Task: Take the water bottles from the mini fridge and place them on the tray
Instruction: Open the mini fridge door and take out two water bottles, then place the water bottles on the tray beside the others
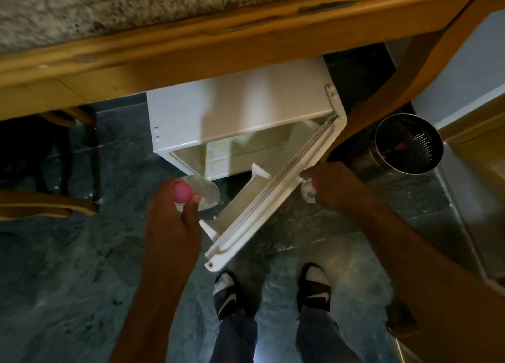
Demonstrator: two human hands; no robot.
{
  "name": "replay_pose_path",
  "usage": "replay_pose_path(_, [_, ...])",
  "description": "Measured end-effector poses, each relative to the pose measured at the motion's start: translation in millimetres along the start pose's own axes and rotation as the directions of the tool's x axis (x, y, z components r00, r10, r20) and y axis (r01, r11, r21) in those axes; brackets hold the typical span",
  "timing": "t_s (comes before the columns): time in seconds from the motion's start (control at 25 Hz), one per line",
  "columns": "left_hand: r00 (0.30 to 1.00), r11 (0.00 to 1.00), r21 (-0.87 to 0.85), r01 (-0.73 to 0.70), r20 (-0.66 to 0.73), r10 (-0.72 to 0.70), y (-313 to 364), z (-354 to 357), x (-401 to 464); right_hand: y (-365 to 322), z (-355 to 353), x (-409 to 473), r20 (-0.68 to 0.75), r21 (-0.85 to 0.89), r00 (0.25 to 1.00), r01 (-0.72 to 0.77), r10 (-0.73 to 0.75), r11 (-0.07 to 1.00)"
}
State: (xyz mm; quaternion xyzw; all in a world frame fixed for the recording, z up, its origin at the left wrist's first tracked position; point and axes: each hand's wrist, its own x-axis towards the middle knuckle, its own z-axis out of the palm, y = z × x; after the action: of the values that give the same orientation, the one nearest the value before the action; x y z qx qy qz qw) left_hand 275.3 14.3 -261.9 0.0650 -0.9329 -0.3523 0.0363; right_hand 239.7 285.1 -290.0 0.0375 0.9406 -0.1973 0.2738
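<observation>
A white mini fridge [235, 111] stands under a wooden counter, its door [273, 198] swung partly open toward me. My left hand [172, 220] grips a clear water bottle [207, 193] with a pink cap, held just left of the door's inner shelf. My right hand [336, 185] rests against the door's outer edge and holds a second clear water bottle [307, 191], whose pink cap peeks out by the fingers. No tray is in view.
The granite counter [109, 4] with a wooden edge [218, 42] overhangs the fridge. A perforated metal bin [407, 146] stands right of the door. A wooden chair [41, 206] is at the left. My feet in sandals [273, 291] stand on the dark stone floor.
</observation>
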Motion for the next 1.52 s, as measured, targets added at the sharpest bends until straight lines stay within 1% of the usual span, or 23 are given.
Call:
replay_pose_path(0.08, [0.999,0.999,0.039,-0.021,-0.025,0.022,5,-21,6,-21,0,4,0.041,-0.055,0.999,0.037,-0.035,0.998])
replay_pose_path(0.24, [0.991,0.992,0.073,-0.103,-0.081,0.109,21,-49,12,-58,1,11,0.044,-0.113,0.993,0.116,-0.111,0.987])
replay_pose_path(0.36, [0.994,0.994,0.046,-0.098,-0.039,0.100,33,-51,17,-75,-6,15,0.007,-0.063,0.988,0.157,-0.157,0.986])
replay_pose_path(0.48, [0.990,0.990,0.029,-0.139,0.015,0.138,50,-53,24,-90,-33,8,0.003,-0.027,0.983,0.184,-0.184,0.983])
replay_pose_path(0.6, [0.986,0.988,0.022,-0.151,0.076,0.149,80,-71,32,-110,-78,-17,0.044,-0.052,0.975,0.218,-0.216,0.974])
replay_pose_path(0.68, [0.978,0.986,0.022,-0.168,0.129,0.164,112,-94,35,-126,-118,-39,0.064,-0.084,0.963,0.267,-0.262,0.960])
replay_pose_path(0.8, [0.956,0.966,-0.024,-0.257,0.139,0.258,183,-150,44,-159,-211,-86,0.092,-0.088,0.949,0.310,-0.303,0.947])
replay_pose_path(0.88, [0.951,0.959,-0.008,-0.282,0.129,0.280,227,-184,51,-180,-271,-115,0.116,-0.051,0.942,0.321,-0.314,0.946])
replay_pose_path(0.96, [0.955,0.956,0.026,-0.292,0.070,0.290,272,-221,61,-198,-334,-148,0.106,-0.034,0.938,0.335,-0.330,0.941])
replay_pose_path(1.08, [0.933,0.929,0.099,-0.356,-0.015,0.359,329,-264,77,-218,-408,-181,0.064,-0.021,0.925,0.376,-0.374,0.926])
replay_pose_path(1.12, [0.931,0.927,0.117,-0.358,-0.036,0.364,348,-277,85,-224,-430,-189,0.050,-0.033,0.916,0.401,-0.399,0.915])
replay_pose_path(1.24, [0.935,0.938,0.091,-0.336,-0.085,0.343,386,-306,117,-241,-481,-194,-0.006,-0.145,0.871,0.485,-0.491,0.863])
replay_pose_path(1.36, [0.926,0.932,0.059,-0.358,-0.106,0.363,400,-314,153,-258,-514,-174,-0.070,-0.332,0.834,0.498,-0.548,0.801])
replay_pose_path(1.4, [0.924,0.930,0.046,-0.365,-0.103,0.367,400,-312,165,-261,-520,-162,-0.072,-0.355,0.831,0.495,-0.551,0.793])
replay_pose_path(1.52, [0.932,0.935,0.018,-0.355,-0.070,0.356,390,-300,214,-268,-530,-115,-0.075,-0.297,0.846,0.486,-0.527,0.822])
